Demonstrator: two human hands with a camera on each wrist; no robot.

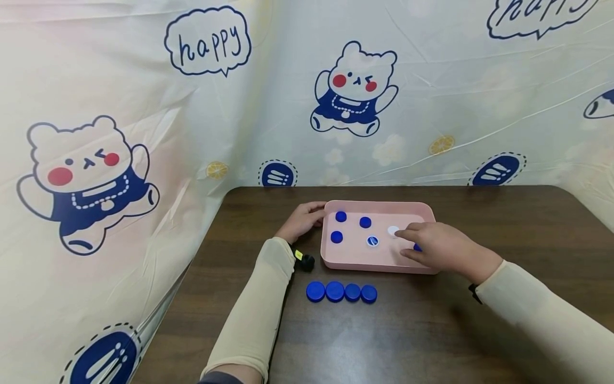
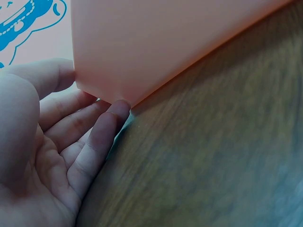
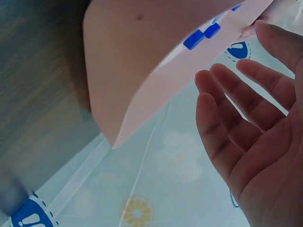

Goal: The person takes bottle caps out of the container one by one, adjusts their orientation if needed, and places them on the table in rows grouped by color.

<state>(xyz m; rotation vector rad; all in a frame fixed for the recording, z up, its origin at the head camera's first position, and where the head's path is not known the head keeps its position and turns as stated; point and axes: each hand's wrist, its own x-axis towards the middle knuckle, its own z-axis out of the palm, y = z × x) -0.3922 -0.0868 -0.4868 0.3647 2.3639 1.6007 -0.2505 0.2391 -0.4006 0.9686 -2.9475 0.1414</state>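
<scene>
Pink tray (image 1: 369, 265) held at its far left corner

We see the left hand (image 1: 303, 220) gripping it; over its right side the right hand (image 1: 438, 246) hangs loose and empty, fingertips just beside a white disc (image 1: 392, 230). The tray sits on a brown wooden table (image 1: 364, 341), four blue caps (image 1: 334, 291) rowed in front; a printed curtain (image 1: 288, 122) hangs behind

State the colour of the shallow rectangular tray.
The shallow rectangular tray is pink, best seen in the head view.
</scene>
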